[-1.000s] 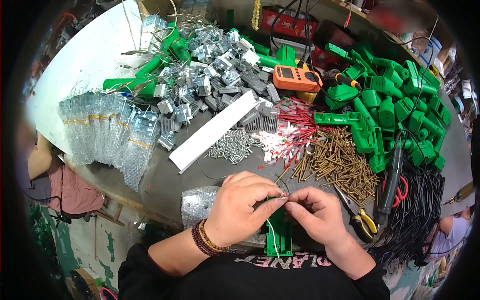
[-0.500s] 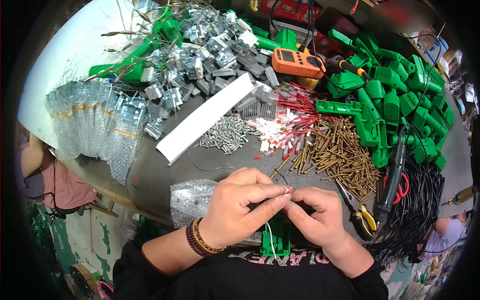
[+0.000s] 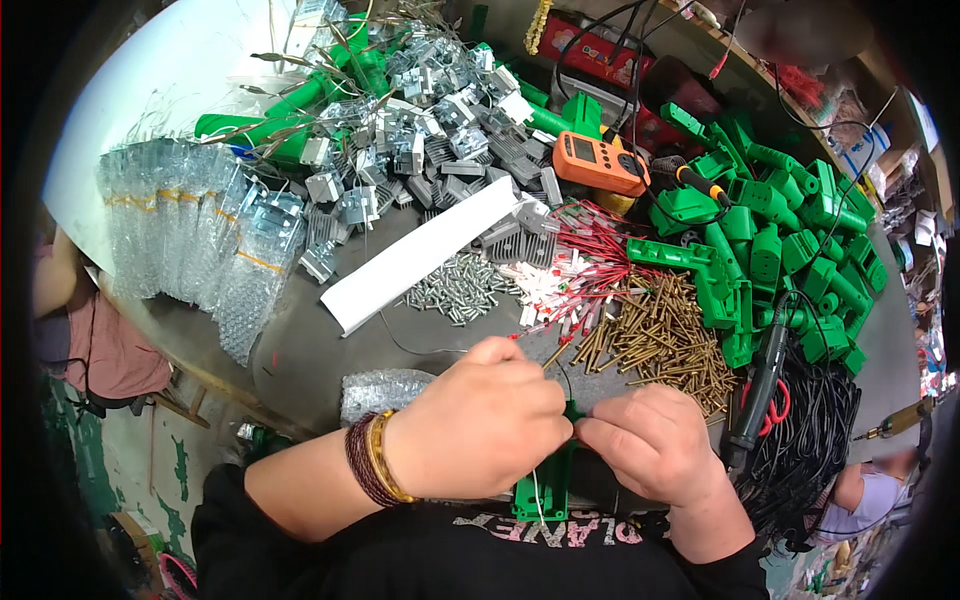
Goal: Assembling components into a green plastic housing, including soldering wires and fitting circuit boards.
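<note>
My left hand (image 3: 480,425) and right hand (image 3: 645,435) meet in front of my chest, both closed, fingers curled and tips brought close together; my own knuckles hide whatever lies between them. A white wire (image 3: 537,490) trails down below my left hand, over the open green housing (image 3: 541,505), which sits under my hands at the near edge, against my shirt. I take it that keeping it this close lets me work on fine parts with both hands. A sheet of bubble wrap (image 3: 375,392) lies flat just beyond my left wrist.

Farther out, the small stuff seems heaped by kind so either hand can find it: silver screws (image 3: 460,290), red-wired white connectors (image 3: 555,285), brass screws (image 3: 665,330). A white channel strip (image 3: 425,255) slants beside them. Black cables (image 3: 800,440) bunch to my right; more green housings (image 3: 770,185) are piled behind, near an orange meter (image 3: 600,163).

The worktop (image 3: 300,340) is dark grey, curved by the lens, with banded bubble-wrap packs (image 3: 180,220) at left. Beyond, a person in a lavender sleeve (image 3: 865,500) sits at right.
</note>
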Action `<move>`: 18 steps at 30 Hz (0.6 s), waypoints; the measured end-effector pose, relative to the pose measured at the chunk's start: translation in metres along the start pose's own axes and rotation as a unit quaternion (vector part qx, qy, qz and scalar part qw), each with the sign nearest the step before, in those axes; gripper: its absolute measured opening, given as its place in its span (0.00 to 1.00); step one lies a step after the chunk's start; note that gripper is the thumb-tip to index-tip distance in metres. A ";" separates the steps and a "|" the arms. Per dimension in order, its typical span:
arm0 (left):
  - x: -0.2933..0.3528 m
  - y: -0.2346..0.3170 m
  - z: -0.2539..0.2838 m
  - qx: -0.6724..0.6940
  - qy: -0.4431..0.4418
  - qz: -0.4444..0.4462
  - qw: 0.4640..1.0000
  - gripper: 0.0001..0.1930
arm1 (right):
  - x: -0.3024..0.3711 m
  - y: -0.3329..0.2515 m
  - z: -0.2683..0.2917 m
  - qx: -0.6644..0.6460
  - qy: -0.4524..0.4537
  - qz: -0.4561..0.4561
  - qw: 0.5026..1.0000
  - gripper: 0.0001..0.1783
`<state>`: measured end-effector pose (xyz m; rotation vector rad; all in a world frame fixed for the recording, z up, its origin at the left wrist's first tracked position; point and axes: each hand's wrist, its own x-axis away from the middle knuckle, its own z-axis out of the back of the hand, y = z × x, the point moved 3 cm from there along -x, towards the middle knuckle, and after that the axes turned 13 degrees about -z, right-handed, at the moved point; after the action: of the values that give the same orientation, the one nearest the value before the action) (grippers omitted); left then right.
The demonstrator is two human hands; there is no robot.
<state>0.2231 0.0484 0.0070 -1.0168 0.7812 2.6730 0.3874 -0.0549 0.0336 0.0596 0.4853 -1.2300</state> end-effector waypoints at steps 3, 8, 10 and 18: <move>-0.007 0.015 -0.003 -0.197 -0.074 -0.110 0.971 0.04 | 0.003 0.001 -0.003 -0.076 -0.049 -0.055 0.994 0.11; -0.009 0.002 -0.004 -0.012 -0.093 -0.015 0.996 0.07 | 0.002 -0.004 0.001 -0.103 -0.080 -0.084 0.988 0.11; -0.011 -0.002 -0.007 0.039 -0.085 -0.011 0.996 0.08 | 0.004 -0.004 0.001 -0.161 -0.120 -0.121 0.972 0.09; -0.009 0.003 -0.020 -0.116 -0.069 0.027 0.991 0.08 | -0.001 0.000 -0.004 -0.207 -0.088 -0.207 0.952 0.08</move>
<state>0.2404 0.0351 0.0017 -0.8568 0.4876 2.8956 0.3858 -0.0529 0.0304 -0.5295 0.6091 -1.5002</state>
